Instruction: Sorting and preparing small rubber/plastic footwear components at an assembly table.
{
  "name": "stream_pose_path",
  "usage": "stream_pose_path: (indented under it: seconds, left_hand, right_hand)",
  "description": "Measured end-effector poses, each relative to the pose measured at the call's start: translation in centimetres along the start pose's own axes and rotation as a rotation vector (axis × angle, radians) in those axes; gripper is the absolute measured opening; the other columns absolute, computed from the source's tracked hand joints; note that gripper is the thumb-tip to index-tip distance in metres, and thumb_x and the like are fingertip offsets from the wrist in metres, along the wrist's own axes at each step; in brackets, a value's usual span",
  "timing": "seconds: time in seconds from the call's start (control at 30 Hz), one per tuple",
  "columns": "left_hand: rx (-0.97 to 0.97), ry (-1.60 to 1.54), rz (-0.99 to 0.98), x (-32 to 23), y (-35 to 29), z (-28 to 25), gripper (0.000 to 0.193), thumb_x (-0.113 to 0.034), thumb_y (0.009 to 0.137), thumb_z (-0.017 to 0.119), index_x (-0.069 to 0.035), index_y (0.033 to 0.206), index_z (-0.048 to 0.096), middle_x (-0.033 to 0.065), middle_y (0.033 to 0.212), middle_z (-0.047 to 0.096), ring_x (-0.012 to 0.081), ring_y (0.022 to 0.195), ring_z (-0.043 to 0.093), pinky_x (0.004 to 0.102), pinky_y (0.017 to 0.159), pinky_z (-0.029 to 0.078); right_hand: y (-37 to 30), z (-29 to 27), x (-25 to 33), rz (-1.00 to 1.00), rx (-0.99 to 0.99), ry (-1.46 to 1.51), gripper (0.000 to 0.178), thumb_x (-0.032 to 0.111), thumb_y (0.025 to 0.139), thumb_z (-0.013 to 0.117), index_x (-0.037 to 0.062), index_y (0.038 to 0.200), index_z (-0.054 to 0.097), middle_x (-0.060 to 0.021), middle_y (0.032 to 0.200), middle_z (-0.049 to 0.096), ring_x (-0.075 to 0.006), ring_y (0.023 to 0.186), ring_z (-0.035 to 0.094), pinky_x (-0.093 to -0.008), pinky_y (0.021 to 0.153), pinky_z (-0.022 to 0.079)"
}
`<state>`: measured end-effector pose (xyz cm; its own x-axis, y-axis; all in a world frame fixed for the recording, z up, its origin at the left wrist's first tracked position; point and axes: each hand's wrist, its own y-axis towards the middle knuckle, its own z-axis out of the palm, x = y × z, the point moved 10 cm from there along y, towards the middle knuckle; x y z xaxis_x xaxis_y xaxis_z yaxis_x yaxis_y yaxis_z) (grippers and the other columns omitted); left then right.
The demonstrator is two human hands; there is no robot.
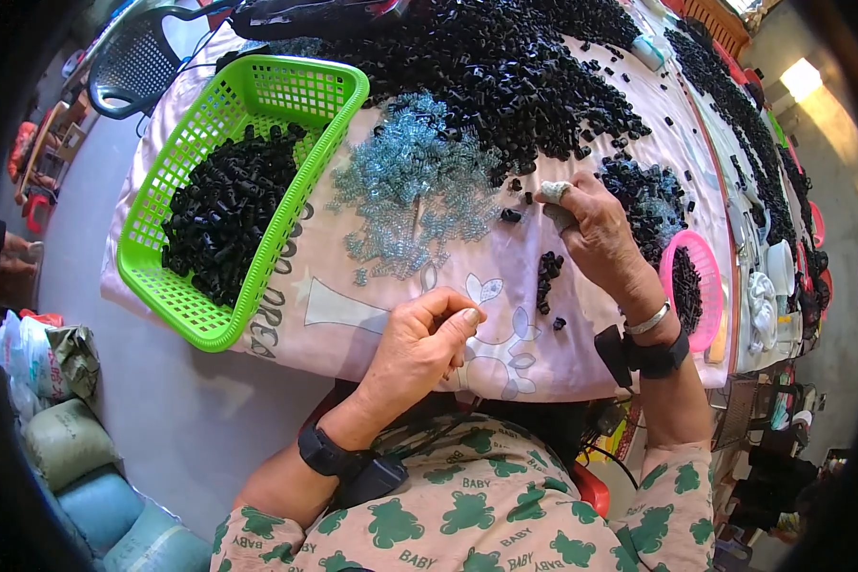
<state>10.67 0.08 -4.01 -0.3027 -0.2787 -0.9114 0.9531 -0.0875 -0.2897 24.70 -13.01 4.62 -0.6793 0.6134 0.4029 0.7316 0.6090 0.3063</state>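
Note:
Above the near edge of the cloth-covered table, my left hand [418, 349] is closed, its thumb pressed to the index finger; whatever it may pinch is too small to make out. My right hand [596, 234] reaches farther forward over the cloth, fingers curled together, with white wrapping on the fingertips. What lies between them is hidden. Just left of it spreads a heap of clear bluish coil springs [415, 191]. Small black plastic parts [534, 91] form a large pile beyond both hands. A little cluster of black parts [548, 276] lies between my hands.
A green basket [169, 310] of black parts stands at the left table edge. To the right are a pink basket [711, 281] with thin black pieces and a mixed heap [648, 195]. A dark chair [133, 67] is at the far left; stuffed sacks [76, 443] lie on the floor.

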Motion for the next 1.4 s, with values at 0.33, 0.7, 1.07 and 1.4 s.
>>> stream_pose_path:
  seconds: [0.33,0.7,1.07,1.4]
  left_hand:
    - [-0.003,-0.001,0.025,-0.3,0.1,0.2,0.021,-0.018,0.097,0.058,0.001,0.099,0.065,-0.0012,0.070,0.055,0.0031,0.057,0.049,0.0177,0.049,0.040]
    - [-0.015,0.006,0.034,-0.1,-0.1,0.1,0.021,-0.020,0.098,0.058,0.000,0.098,0.065,-0.0019,0.069,0.055,0.0022,0.055,0.049,0.0168,0.047,0.039]
    - [0.010,-0.238,-0.028,0.3,-0.3,0.6,0.023,-0.027,0.098,0.059,-0.005,0.104,0.060,-0.0013,0.079,0.059,0.0009,0.058,0.049,0.0154,0.049,0.039]
    - [0.083,-0.243,0.013,0.2,-0.3,0.9,0.014,-0.013,0.093,0.064,-0.003,0.102,0.060,-0.0024,0.077,0.057,0.0011,0.059,0.049,0.0149,0.050,0.039]
  right_hand:
    - [0.8,2.4,4.0,-0.237,0.003,-0.295,0.035,-0.002,0.069,0.066,0.0083,0.103,0.065,-0.0129,0.099,0.057,-0.0337,0.095,0.056,-0.0412,0.082,0.047]
    - [-0.7,1.4,3.4,-0.045,-0.012,-0.035,0.028,0.001,0.075,0.067,0.0032,0.101,0.057,-0.0115,0.088,0.063,-0.0265,0.081,0.063,-0.0365,0.074,0.051]
    - [-6.0,0.2,8.9,-0.082,-0.037,0.352,0.055,-0.001,0.070,0.075,0.0008,0.118,0.048,-0.0103,0.089,0.066,-0.0258,0.082,0.066,-0.0360,0.073,0.052]
    - [-8.4,-0.7,9.1,-0.073,-0.137,0.306,0.057,-0.002,0.070,0.073,0.0019,0.125,0.056,-0.0124,0.092,0.065,-0.0303,0.085,0.064,-0.0399,0.074,0.051]
